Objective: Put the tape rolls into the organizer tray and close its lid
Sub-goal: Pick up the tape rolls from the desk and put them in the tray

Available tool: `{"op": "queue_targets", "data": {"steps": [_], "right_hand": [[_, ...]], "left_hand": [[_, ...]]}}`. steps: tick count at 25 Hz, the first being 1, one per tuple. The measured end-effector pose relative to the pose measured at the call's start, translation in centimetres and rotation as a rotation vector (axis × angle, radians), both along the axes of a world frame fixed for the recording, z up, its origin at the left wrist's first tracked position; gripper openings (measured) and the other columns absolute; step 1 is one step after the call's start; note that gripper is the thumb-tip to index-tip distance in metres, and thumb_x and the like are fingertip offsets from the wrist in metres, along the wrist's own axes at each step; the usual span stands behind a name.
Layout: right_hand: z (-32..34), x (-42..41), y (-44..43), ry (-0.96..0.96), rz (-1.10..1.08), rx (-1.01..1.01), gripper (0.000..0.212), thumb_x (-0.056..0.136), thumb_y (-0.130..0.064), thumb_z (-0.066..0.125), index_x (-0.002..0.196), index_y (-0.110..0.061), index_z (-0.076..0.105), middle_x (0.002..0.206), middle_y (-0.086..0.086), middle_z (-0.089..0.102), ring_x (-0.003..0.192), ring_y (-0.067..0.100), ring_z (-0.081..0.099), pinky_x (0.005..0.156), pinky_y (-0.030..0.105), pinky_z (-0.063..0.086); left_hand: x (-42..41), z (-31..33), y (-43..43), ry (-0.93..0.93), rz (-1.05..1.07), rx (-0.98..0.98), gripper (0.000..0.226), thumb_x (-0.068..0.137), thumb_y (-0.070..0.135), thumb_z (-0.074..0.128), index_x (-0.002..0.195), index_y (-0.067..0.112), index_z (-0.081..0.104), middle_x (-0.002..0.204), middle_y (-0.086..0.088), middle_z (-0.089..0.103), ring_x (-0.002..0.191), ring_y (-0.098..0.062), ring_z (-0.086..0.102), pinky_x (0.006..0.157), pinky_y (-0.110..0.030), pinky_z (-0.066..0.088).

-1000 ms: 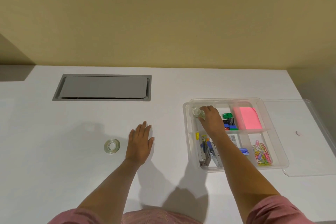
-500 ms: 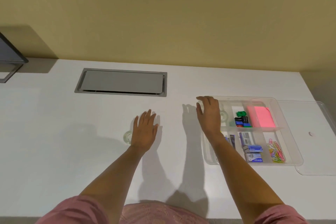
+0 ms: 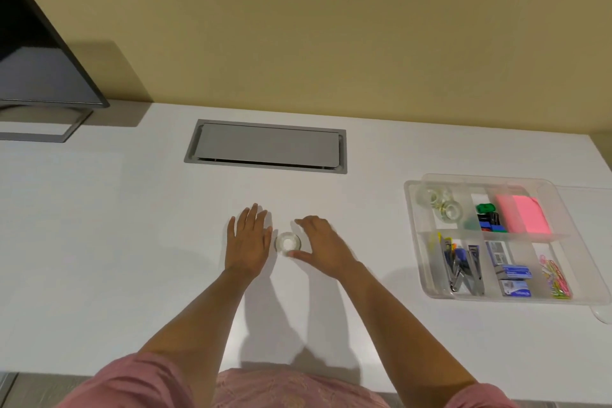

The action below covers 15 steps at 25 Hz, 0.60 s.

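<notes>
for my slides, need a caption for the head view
Right hand reaches for a tape roll on the desk, left hand flat beside it; tray open.

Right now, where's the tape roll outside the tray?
Head view: the loose tape roll lies on the table, mid-frame, between the left hand and right hand.

White table (image 3: 99,242): grey hatch (image 3: 266,147) upper centre, monitor stand (image 3: 29,137) upper left, tape roll (image 3: 288,243) mid-frame, clear tray (image 3: 410,228) right, its lid (image 3: 589,202) probably partly beneath it.
</notes>
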State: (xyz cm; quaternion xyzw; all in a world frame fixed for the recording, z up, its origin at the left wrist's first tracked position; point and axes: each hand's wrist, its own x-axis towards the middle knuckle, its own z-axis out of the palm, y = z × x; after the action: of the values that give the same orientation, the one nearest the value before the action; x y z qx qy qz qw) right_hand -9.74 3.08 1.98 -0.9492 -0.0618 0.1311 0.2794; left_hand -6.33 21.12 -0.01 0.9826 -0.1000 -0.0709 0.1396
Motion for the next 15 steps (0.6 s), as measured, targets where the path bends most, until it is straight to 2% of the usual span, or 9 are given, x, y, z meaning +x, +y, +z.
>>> {"op": "queue_targets", "data": {"steps": [3,6,11,15], "right_hand": [[-0.6,0.0,1.9,-0.006,0.054,-0.032,0.071,0.08,-0.043,0.068,0.138,-0.015,0.037,0.139,0.006,0.044,0.126,0.024,0.041,0.105,0.036,0.039],[-0.8,0.2,2.8,-0.037,0.059,-0.054,0.059,0.083,-0.029,0.067,0.135,-0.015,0.043,0.135,0.006,0.048,0.122,0.025,0.044,0.102,0.035,0.041],[-0.2,0.2,1.9,-0.093,-0.133,0.049,0.051,0.083,-0.022,0.067,0.13,-0.016,0.048,0.129,0.005,0.051,0.118,0.024,0.046,0.094,0.033,0.046],[1.3,0.6,-2.0,-0.178,-0.305,0.112,0.053,0.08,-0.019,0.07,0.129,-0.013,0.05,0.128,0.01,0.052,0.115,0.026,0.047,0.095,0.025,0.039]], "left_hand": [[0.1,-0.3,1.3,0.014,-0.007,-0.003,0.072,0.088,0.044,0.003,0.137,0.011,0.045,0.149,-0.012,0.039,0.139,-0.031,0.034,0.114,-0.049,0.023],[0.2,-0.5,1.5,0.035,-0.023,-0.009,0.072,0.088,0.044,0.002,0.137,0.012,0.044,0.149,-0.011,0.039,0.138,-0.031,0.034,0.114,-0.049,0.024],[-0.1,-0.9,1.0,0.061,-0.063,0.003,0.076,0.086,0.046,-0.002,0.142,0.014,0.037,0.153,-0.009,0.033,0.141,-0.028,0.029,0.115,-0.046,0.021],[-0.7,-0.8,-0.6,0.081,-0.076,0.006,0.08,0.082,0.048,-0.006,0.145,0.015,0.031,0.156,-0.008,0.026,0.143,-0.027,0.024,0.116,-0.044,0.019]]}}
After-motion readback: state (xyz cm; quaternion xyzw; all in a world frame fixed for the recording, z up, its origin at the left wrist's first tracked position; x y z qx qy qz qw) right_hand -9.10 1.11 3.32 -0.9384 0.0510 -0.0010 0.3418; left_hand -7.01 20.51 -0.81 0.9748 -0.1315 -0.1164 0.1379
